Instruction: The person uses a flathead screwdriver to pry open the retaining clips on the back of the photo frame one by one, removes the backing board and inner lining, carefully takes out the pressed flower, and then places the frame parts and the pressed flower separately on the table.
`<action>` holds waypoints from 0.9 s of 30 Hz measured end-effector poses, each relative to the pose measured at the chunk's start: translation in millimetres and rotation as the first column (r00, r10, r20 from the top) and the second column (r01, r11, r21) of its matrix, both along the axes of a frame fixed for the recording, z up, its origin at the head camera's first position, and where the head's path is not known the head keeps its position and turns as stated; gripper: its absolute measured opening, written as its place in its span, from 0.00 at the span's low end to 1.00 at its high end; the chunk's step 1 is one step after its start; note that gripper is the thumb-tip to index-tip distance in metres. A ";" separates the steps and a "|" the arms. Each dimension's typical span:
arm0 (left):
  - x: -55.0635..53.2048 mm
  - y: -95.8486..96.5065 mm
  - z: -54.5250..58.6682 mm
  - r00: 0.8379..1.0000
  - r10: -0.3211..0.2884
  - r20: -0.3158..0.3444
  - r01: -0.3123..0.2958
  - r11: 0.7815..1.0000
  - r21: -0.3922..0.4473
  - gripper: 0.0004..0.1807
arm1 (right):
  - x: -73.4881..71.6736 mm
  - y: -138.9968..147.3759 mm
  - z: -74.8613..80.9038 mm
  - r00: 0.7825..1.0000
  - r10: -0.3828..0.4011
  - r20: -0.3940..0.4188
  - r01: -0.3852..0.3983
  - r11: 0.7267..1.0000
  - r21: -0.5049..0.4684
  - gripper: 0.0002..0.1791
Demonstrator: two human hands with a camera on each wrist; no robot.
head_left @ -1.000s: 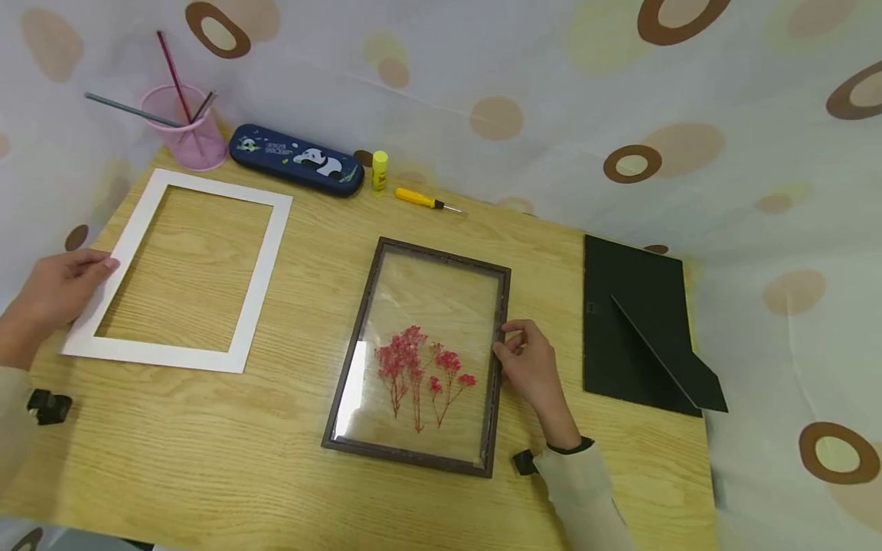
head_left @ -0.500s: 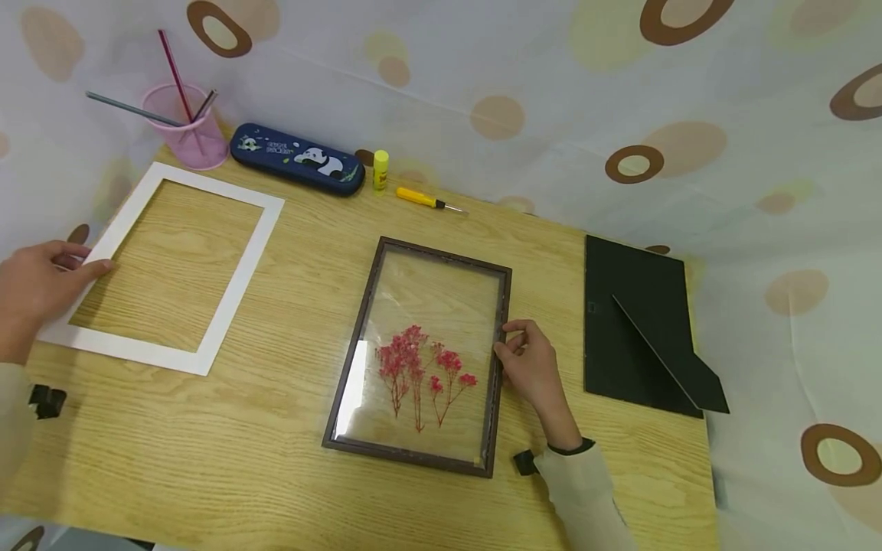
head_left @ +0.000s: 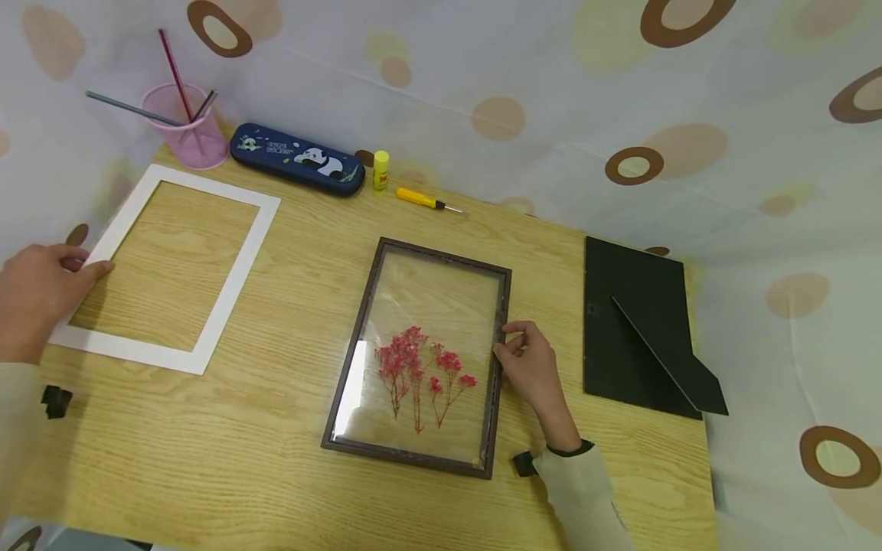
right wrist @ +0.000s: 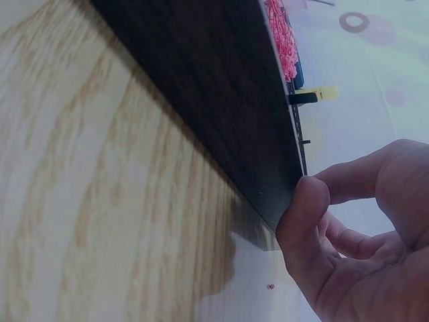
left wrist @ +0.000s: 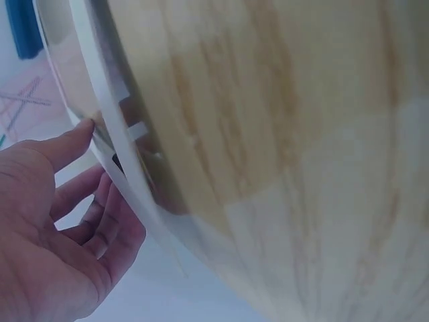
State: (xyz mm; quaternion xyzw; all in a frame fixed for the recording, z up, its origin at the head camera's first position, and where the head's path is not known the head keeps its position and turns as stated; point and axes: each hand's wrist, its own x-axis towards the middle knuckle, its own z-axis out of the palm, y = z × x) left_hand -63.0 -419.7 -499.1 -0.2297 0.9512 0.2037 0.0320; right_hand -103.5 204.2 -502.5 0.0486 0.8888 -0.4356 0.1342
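On the left of the table, my left hand (head_left: 43, 295) pinches the left side of a white picture mat (head_left: 233, 295) between thumb and fingers. The left wrist view shows the thumb (left wrist: 82, 137) on the mat's near face, the other fingers behind it. In the middle lies a dark brown picture frame (head_left: 350, 348) with a clear pane. Pressed red flowers (head_left: 400, 356) lie within the frame's lower half. My right hand (head_left: 529, 361) holds the frame's right side, its thumb and bent forefinger at the edge. The right wrist view shows that thumb (right wrist: 305, 211) against the frame's dark side.
A black frame back (head_left: 623, 344) with its stand raised lies at the right. Along the wall are a pink pencil cup (head_left: 196, 149), a navy panda pencil case (head_left: 296, 158), a yellow glue stick (head_left: 380, 171) and a yellow-handled screwdriver (head_left: 416, 198).
My left hand has shifted left with the white mat, mostly in the first half second, moving the mat farther from the frame. My right hand and the frame have stayed put.
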 end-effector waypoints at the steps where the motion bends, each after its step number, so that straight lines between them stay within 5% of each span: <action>1: 0.2 0.9 1.0 1.000 0.002 0.006 -0.002 1.000 0.005 0.31 | 0.3 -0.1 0.1 1.000 -0.001 0.001 0.001 1.000 0.001 0.17; 11: 5.1 9.1 4.1 0.999 0.044 0.028 -0.045 0.998 0.033 0.31 | 0.7 -0.9 -0.2 1.000 0.006 -0.018 -0.006 1.000 0.010 0.17; 27: 0.9 1.8 -8.4 0.999 0.048 0.009 -0.048 0.998 0.028 0.32 | 1.6 1.6 -0.8 1.000 -0.008 -0.015 0.008 1.000 0.002 0.17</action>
